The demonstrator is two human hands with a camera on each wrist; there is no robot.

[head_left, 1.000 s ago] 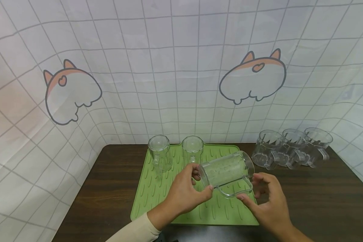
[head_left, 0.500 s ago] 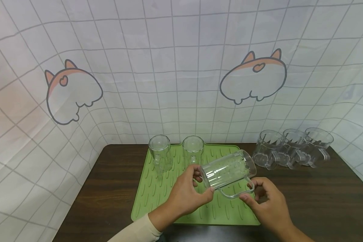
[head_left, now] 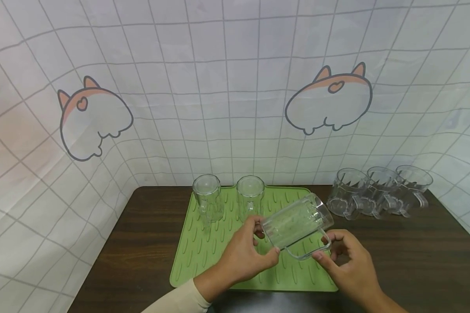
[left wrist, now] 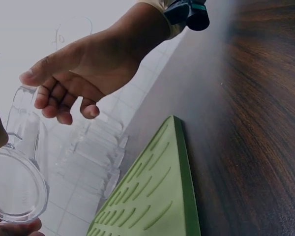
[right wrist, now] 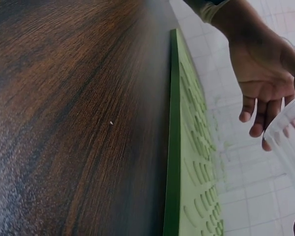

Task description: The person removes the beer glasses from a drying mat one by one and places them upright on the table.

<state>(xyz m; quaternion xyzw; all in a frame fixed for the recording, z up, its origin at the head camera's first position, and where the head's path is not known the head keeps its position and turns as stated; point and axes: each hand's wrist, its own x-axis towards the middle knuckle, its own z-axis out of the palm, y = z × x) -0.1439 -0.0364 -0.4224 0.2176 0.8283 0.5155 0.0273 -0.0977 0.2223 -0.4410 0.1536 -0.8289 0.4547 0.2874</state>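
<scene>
A clear mug [head_left: 293, 226] is held in the air over the green mat [head_left: 196, 265], lying tilted with its far end raised toward the right. My left hand [head_left: 244, 254] grips its lower left end between thumb and fingers. My right hand [head_left: 350, 265] pinches the handle at its right corner, thumb below and fingertips above. The left wrist view shows the mug's round end [left wrist: 19, 184] close up, with the right hand [left wrist: 98, 64] at the handle. In the right wrist view the left hand [right wrist: 263, 73] is around the mug's end [right wrist: 290, 137].
Two clear mugs, one at left [head_left: 208, 198] and one beside it [head_left: 250, 195], stand at the mat's back. A row of three more mugs [head_left: 346, 191] stands on the dark wooden table [head_left: 411, 256] at the back right. A white gridded curtain [head_left: 235, 87] hangs behind.
The mug has tilted slightly more and shifted a little right and down. My right fingertips have closed on the handle. My left hand has moved slightly right with the mug.
</scene>
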